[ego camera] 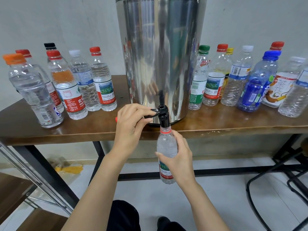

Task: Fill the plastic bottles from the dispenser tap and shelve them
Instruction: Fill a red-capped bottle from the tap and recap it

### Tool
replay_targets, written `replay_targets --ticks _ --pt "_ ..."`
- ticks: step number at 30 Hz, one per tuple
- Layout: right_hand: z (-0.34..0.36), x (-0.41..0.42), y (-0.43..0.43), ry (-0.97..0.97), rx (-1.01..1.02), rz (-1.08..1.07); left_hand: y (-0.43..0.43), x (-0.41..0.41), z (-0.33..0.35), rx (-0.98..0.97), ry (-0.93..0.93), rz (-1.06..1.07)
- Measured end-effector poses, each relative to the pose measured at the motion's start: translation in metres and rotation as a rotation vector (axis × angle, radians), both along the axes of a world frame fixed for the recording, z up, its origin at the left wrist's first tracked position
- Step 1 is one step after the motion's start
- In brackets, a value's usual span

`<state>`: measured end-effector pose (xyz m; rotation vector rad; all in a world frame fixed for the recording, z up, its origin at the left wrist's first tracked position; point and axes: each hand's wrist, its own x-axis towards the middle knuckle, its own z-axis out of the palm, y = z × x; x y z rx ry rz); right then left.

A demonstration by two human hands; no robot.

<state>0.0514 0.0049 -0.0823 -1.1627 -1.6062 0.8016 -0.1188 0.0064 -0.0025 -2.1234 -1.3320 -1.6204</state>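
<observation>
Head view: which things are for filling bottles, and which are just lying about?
For the job: bottle in right hand, tap, left hand pinching it, steel dispenser, table bottles.
Lying about: yellow wrapper on the floor.

The dispenser stands mid-worktop, close to the front edge, and its tap juts out past that edge. A left cluster of bottles stands on the worktop on one side of the dispenser and a right cluster on the other. Before the front edge, a bottle hangs upright under the tap, neck meeting the spout, with the right hand wrapped round it. The left hand pinches the lever, left of the tap.
</observation>
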Motion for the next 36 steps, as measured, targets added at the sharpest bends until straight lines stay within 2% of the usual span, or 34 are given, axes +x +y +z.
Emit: replay_targets --ticks 5,9,12,16,19,22,24,27,30,33,36 --pt "-0.002 0.000 0.001 0.027 0.014 0.000 0.005 0.005 0.028 0.066 0.120 0.036" --pt "-0.002 0.000 0.000 0.042 0.017 0.007 0.019 0.025 0.051 -0.032 0.168 0.051" --pt "-0.002 0.001 0.000 0.046 0.017 0.010 0.019 0.023 0.049 -0.063 0.039 0.004" --pt "-0.003 0.001 0.001 0.047 0.023 0.006 0.016 -0.006 0.039 -0.097 -0.323 0.107" --pt "-0.002 0.000 0.001 0.030 0.015 0.004 0.024 -0.042 0.024 -0.381 -0.384 0.358" --pt "-0.002 0.000 0.000 0.029 0.008 0.004 0.036 -0.066 0.000 -0.729 -0.236 0.468" --pt "-0.002 0.000 0.000 0.030 0.001 0.009 0.041 -0.070 -0.011 -0.809 -0.122 0.498" --pt "-0.001 0.001 -0.001 0.025 0.000 0.017 0.043 -0.066 -0.016 -0.785 0.000 0.539" --pt "-0.002 0.002 -0.002 0.023 -0.009 0.021 0.043 -0.067 -0.021 -0.710 -0.013 0.532" --pt "-0.004 0.002 -0.005 0.012 -0.017 0.033 0.035 -0.061 -0.025 -0.620 -0.156 0.480" --pt "-0.008 0.001 -0.009 0.002 -0.037 0.043 0.015 -0.044 -0.019 -0.552 -0.440 0.323"
